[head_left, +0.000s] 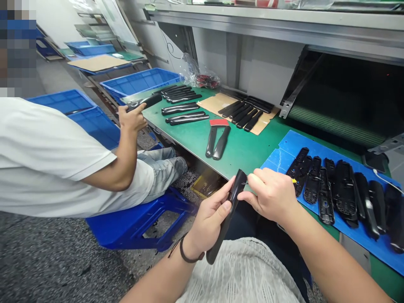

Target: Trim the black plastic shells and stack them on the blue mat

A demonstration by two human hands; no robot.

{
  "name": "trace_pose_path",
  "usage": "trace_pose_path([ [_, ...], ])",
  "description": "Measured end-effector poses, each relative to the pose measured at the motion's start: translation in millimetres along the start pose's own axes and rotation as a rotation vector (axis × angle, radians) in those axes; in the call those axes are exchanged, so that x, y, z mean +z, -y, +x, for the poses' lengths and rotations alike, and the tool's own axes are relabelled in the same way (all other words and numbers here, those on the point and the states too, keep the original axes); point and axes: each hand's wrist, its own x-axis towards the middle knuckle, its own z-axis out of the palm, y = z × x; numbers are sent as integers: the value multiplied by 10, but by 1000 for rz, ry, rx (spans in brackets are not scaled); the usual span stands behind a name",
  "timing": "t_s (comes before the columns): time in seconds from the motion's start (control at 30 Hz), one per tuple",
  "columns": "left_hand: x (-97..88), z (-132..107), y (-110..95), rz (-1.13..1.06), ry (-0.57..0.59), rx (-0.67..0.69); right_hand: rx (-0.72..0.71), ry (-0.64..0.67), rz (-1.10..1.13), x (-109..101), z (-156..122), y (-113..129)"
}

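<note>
My left hand [214, 214] is closed around a long, glossy black plastic shell [236, 189], held tilted above my lap. Close to the shell's upper end, my right hand [268, 191] is closed on a thin tool with a yellow end [294, 181]. The tool's slim metal tip points at the side of the shell; whether it touches cannot be made out. Most of the tool is hidden in my fist. To the right, several black shell halves [325, 202] lie on a blue sheet [292, 143], some with their ribbed insides up.
A co-worker's hand [134, 115] grips another black piece [153, 101] at left. Rows of black pieces [179, 108] and a cardboard sheet [210, 102] lie on the green bench [189, 136]. Beyond are blue crates [142, 82]; a blue stool [126, 229] stands left.
</note>
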Motion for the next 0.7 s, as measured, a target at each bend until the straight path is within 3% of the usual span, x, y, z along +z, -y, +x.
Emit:
trace_pose_path([
  [0.4, 103, 125, -89, 108, -106, 115, 51, 31, 106, 110, -59, 245],
  [0.7, 72, 201, -108, 120, -177, 112, 38, 67, 201, 182, -178, 473],
])
